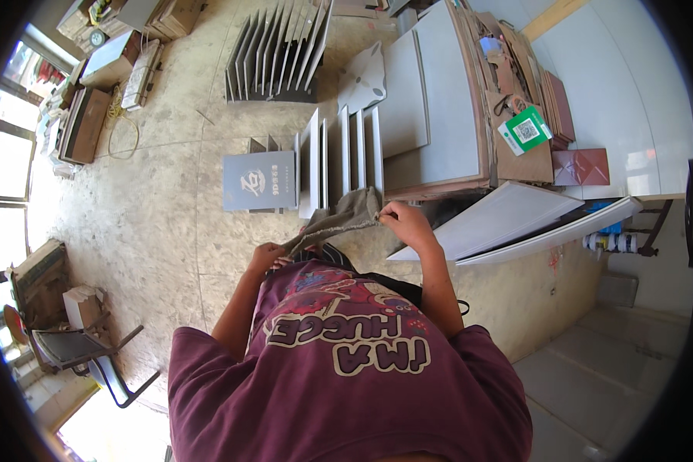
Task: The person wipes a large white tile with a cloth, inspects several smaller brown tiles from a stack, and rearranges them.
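Observation:
A grey-brown cloth [337, 217] is stretched between my two hands in front of my body. My left hand [268, 257] pinches its lower left end near my waist. Higher up, my right hand [405, 224] grips the right corner between thumb and fingers. The cloth sags and bunches in the middle, and its far part overlaps the near ends of several upright pale tile panels [349, 158] in a rack. Beside those panels, to the left, stands a grey display board [259, 182] with white lettering.
A second rack of fanned grey panels [277, 58] stands farther off. On the right, a large stack of slabs [439, 92] carries cardboard and a green card [525, 131]. White slabs [500, 223] lean near my right arm. A chair [85, 346] and boxes [85, 308] sit at left.

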Available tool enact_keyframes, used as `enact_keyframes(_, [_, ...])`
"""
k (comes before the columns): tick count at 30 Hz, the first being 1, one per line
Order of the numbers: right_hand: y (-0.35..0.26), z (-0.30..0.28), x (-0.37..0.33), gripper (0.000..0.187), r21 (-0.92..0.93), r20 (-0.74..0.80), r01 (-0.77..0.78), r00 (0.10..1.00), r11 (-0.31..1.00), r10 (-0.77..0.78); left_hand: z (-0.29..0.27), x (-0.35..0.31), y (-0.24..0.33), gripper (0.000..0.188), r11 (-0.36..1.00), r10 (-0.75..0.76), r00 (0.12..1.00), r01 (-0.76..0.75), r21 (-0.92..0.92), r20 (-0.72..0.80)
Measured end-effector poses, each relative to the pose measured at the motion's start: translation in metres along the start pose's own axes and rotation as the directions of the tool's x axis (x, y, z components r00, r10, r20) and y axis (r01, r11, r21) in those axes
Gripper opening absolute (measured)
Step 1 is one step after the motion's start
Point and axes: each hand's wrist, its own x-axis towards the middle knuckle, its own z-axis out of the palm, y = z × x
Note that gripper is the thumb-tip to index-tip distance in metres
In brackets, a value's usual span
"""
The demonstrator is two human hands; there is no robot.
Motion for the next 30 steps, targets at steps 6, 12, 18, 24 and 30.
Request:
enact_keyframes(6, [0.000, 0.024, -0.016, 0.020, 0.012, 0.092, 0.074, 0.993, 0.997, -0.075, 0.015, -0.044, -0.037, 0.023, 0.999, 0.003, 0.995, -0.007, -0.036, -0.105])
enact_keyframes(12, [-0.002, 0.044, -0.032, 0.019, 0.020, 0.199, 0.090, 0.976, 0.996, -0.092, 0.029, -0.076, -0.065, 0.022, 0.992, 0.021, 0.989, -0.038, -0.116, -0.147])
enact_keyframes(18, [-0.019, 0.055, -0.040, 0.019, 0.033, 0.175, 0.133, 0.975, 0.991, -0.137, 0.020, -0.094, -0.071, 0.017, 1.000, 0.020, 0.980, -0.023, -0.016, -0.199])
enact_keyframes(24, [-0.067, 0.076, -0.043, 0.020, -0.032, 0.174, 0.162, 0.973, 0.986, -0.154, -0.017, -0.100, -0.084, 0.019, 0.989, 0.149, 0.965, -0.145, 0.034, -0.217])
enact_keyframes(30, [-0.136, 0.126, -0.040, 0.021, -0.062, 0.176, 0.180, 0.970, 0.982, -0.167, -0.086, -0.119, -0.090, 0.018, 0.985, 0.160, 0.969, -0.169, -0.029, -0.189])
